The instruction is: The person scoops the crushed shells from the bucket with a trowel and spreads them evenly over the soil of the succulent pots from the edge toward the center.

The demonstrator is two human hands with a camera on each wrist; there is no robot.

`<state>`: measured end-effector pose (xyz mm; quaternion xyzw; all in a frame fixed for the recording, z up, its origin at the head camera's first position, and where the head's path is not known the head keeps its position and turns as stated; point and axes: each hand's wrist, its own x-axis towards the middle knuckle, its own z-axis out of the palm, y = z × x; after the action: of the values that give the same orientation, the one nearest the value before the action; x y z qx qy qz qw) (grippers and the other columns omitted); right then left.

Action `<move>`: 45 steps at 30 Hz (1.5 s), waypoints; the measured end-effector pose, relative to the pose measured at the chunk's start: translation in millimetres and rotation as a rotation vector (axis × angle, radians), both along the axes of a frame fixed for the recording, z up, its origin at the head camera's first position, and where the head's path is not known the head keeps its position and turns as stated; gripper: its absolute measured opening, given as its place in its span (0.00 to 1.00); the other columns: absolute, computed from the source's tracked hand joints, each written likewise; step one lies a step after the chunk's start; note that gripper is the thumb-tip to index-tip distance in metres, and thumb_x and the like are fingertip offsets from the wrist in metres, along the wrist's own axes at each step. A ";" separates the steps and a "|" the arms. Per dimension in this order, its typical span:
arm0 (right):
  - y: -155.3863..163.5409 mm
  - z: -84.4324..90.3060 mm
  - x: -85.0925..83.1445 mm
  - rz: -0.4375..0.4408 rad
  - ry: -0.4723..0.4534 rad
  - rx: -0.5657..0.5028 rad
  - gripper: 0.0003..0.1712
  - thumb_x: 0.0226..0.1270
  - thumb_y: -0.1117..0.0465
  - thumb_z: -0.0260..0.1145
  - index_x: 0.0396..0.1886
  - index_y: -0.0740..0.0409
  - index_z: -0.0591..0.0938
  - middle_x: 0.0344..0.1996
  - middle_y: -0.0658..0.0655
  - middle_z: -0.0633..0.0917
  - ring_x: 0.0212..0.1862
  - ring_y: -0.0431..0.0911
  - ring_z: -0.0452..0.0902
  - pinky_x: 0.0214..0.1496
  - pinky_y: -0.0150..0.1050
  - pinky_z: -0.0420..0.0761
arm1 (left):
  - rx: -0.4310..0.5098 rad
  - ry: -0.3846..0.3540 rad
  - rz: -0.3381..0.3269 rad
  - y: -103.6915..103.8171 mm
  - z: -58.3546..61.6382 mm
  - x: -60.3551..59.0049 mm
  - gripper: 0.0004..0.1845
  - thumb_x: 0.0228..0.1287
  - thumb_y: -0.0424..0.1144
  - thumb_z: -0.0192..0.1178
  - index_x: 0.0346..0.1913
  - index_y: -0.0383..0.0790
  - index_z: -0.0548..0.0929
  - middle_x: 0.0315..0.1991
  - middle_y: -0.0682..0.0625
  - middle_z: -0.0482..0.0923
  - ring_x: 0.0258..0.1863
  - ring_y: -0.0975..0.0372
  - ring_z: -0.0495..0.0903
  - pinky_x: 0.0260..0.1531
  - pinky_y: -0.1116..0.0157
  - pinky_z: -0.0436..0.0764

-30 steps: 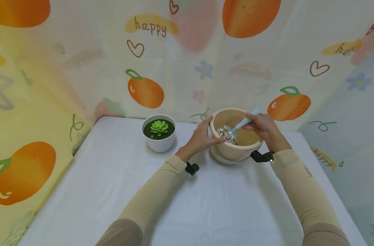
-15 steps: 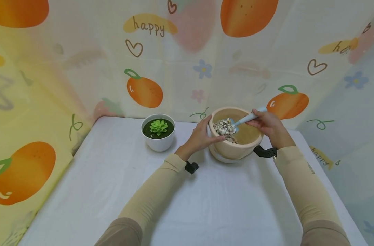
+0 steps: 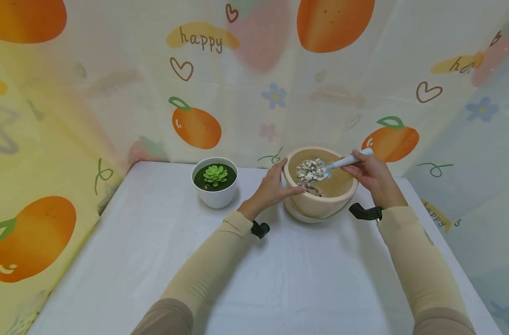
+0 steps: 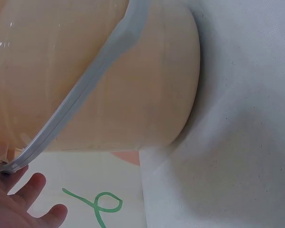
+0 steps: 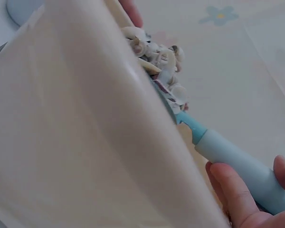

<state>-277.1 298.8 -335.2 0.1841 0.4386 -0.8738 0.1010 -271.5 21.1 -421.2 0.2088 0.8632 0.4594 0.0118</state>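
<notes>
Backdrop (image 3: 246,107) behind the tbl is a pale cloth printed w/ oranges, hearts, flowers & the word "happy"; white-covered tbl (image 3: 154,260) in front. Head view: peach plastic bucket (image 3: 317,205) stands upright at the far edge, R of centre, w/ its grey-white bail handle (image 3: 311,219) hanging low round the near side. L hand (image 3: 269,188) rests on the bucket's left rim, fingers & thumb spread along it, not clenched. R hand (image 3: 373,174) pinches the light-blue handle of a small scoop (image 3: 350,160); the scoop's blade is within the bucket mouth, heaped w/ whitish shell bits (image 3: 311,170), w/ a few darker bits visible below. Green succulent (image 3: 215,174) sits in a white pot (image 3: 217,197) to the left, apart from the bucket. Both arms wear beige sleeves (image 3: 204,267) & a black wrist mount (image 3: 260,229) each. L wrist view: bucket side fills the upper left, bail handle slanting across; L hand's fingertips (image 4: 36,185) are by the handle's end, some clear of the wall. R wrist view: bucket wall large in front, shell bits piled above its rim, scoop handle gripped b/w R thumb & fingers; one L fingertip shows at the rim, top.
</notes>
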 end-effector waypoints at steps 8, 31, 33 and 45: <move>1.7 -5.4 9.5 -0.101 0.075 -0.009 0.08 0.63 0.63 0.67 0.38 0.60 0.78 0.27 0.61 0.87 0.34 0.52 0.88 0.45 0.47 0.81 | -0.018 -0.011 -0.003 -0.3 0.2 -0.3 0.57 0.52 0.60 0.69 0.78 0.43 0.48 0.77 0.45 0.52 0.76 0.51 0.53 0.71 0.41 0.57; 0.0 -11.6 19.1 -0.205 0.188 -0.042 0.10 0.63 0.64 0.67 0.43 0.62 0.79 0.28 0.60 0.88 0.37 0.51 0.89 0.41 0.43 0.84 | 0.000 0.001 0.001 -8.5 2.7 -1.3 0.55 0.48 0.57 0.74 0.76 0.47 0.55 0.76 0.44 0.54 0.75 0.48 0.55 0.70 0.45 0.62; -0.4 -12.0 19.9 -0.207 0.194 -0.043 0.12 0.62 0.64 0.68 0.44 0.62 0.79 0.28 0.59 0.88 0.37 0.51 0.89 0.41 0.42 0.84 | -0.004 0.008 0.004 -9.2 2.7 -1.4 0.55 0.48 0.57 0.74 0.76 0.47 0.56 0.76 0.44 0.55 0.75 0.49 0.55 0.70 0.44 0.62; -2.2 -11.5 23.1 -0.226 0.220 -0.038 0.13 0.57 0.64 0.72 0.41 0.61 0.80 0.29 0.59 0.88 0.38 0.51 0.89 0.42 0.42 0.84 | -0.048 0.039 0.007 -11.1 5.3 0.6 0.54 0.48 0.59 0.73 0.76 0.46 0.57 0.75 0.44 0.56 0.75 0.48 0.56 0.68 0.42 0.63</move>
<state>-254.0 296.5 -346.7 0.1333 0.4067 -0.9028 -0.0432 -270.9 10.0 -415.9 0.2143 0.8748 0.4345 -0.0017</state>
